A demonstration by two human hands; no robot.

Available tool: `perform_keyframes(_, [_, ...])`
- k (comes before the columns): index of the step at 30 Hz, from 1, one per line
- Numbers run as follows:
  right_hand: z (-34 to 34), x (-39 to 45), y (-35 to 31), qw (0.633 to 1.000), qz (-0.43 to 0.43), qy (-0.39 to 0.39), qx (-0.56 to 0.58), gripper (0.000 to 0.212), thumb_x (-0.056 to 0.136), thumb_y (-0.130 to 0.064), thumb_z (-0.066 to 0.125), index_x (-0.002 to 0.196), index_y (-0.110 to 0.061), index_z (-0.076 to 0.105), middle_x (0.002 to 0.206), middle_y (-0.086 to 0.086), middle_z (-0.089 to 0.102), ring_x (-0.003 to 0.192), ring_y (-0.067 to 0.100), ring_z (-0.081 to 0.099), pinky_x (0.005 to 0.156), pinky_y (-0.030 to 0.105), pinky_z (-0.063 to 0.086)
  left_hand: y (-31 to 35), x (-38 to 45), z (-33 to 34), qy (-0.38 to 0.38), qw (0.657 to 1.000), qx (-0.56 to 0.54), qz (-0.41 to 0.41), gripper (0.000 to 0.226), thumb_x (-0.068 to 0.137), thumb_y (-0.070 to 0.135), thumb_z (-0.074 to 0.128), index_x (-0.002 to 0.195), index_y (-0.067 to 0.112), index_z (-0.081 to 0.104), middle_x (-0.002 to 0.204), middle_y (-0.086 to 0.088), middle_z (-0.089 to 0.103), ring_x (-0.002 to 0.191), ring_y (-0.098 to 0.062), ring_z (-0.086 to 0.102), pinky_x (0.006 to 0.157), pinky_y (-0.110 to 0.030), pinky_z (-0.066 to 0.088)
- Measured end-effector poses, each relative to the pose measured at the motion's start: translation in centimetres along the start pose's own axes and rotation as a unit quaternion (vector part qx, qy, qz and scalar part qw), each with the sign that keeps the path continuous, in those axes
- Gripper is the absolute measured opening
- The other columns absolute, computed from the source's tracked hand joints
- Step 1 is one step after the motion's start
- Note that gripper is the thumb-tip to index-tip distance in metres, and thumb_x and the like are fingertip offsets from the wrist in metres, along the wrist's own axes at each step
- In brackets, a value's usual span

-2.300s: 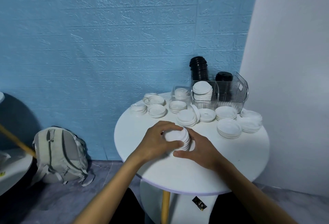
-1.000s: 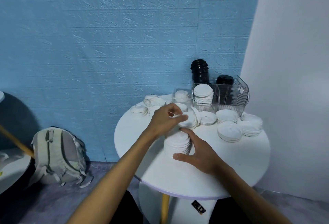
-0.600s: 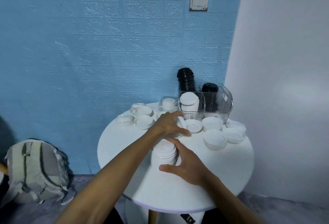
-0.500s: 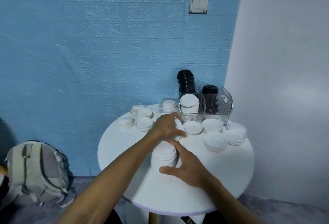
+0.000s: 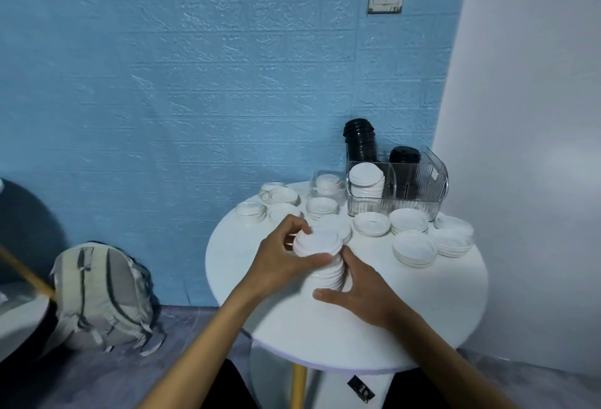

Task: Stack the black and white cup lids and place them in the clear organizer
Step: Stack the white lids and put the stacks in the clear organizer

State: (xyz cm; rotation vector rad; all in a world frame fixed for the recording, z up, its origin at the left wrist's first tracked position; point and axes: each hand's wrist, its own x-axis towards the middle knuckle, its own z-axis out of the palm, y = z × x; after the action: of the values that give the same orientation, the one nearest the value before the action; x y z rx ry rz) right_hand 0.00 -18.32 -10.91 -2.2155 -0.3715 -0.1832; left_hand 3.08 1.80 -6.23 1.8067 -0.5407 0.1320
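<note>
A tall stack of white lids (image 5: 329, 273) stands near the middle of the round white table (image 5: 406, 311). My right hand (image 5: 361, 288) curls round its right side, thumb at the base. My left hand (image 5: 286, 254) pinches a few white lids (image 5: 318, 242) by the rim, tilted just above the stack's top. The clear organizer (image 5: 419, 187) at the table's back holds white lids (image 5: 367, 182) in its front left compartment and black lids (image 5: 360, 143) behind. Several loose white lid piles lie around it.
White lid piles (image 5: 413, 247) fill the table's back half and right side. A white wall (image 5: 527, 148) stands close on the right, a blue wall behind. A grey backpack (image 5: 100, 295) leans on the floor at left. The table's front half is bare.
My left hand reached to a pile behind the stack, picked up a few white lids and brought them back over the stack's top. My right hand stayed on the stack.
</note>
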Motion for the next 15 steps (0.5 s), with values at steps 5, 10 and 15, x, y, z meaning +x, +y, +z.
perform_keyframes(5, [0.0, 0.0, 0.0, 1.0, 0.002, 0.003, 0.016, 0.09, 0.072, -0.06, 0.083, 0.147, -0.04, 0.039, 0.14, -0.031, 0.053, 0.129, -0.01, 0.048, 0.111, 0.025, 0.041, -1.1, -1.1, 0.9, 0.015, 0.999, 0.01, -0.033, 0.049, 0.063, 0.036, 0.097, 0.106, 0.033, 0.073, 0.108, 0.017, 0.074, 0.104, -0.008, 0.068, 0.088, -0.017, 0.052])
perform_keyframes(10, [0.0, 0.0, 0.1, 1.0, 0.015, 0.002, 0.015, 0.088, 0.069, -0.061, 0.083, 0.143, -0.041, 0.042, 0.135, -0.029, 0.057, 0.124, -0.009, 0.053, 0.109, 0.029, 0.044, -1.9, -1.9, 1.2, 0.008, 0.999, 0.012, -0.032, 0.045, 0.066, 0.033, 0.097, 0.106, 0.035, 0.075, 0.113, 0.017, 0.073, 0.108, -0.005, 0.066, 0.096, -0.027, 0.053])
perform_keyframes(15, [0.1, 0.2, 0.4, 0.999, 0.028, -0.007, 0.015, 0.111, 0.067, -0.063, 0.084, 0.154, -0.046, 0.017, 0.146, -0.023, 0.049, 0.132, -0.003, 0.048, 0.112, 0.024, 0.039, -1.6, -1.6, 1.1, -0.004, 0.999, 0.034, -0.022, 0.045, 0.066, 0.034, 0.096, 0.105, 0.039, 0.075, 0.117, 0.018, 0.071, 0.112, -0.002, 0.064, 0.099, -0.024, 0.05])
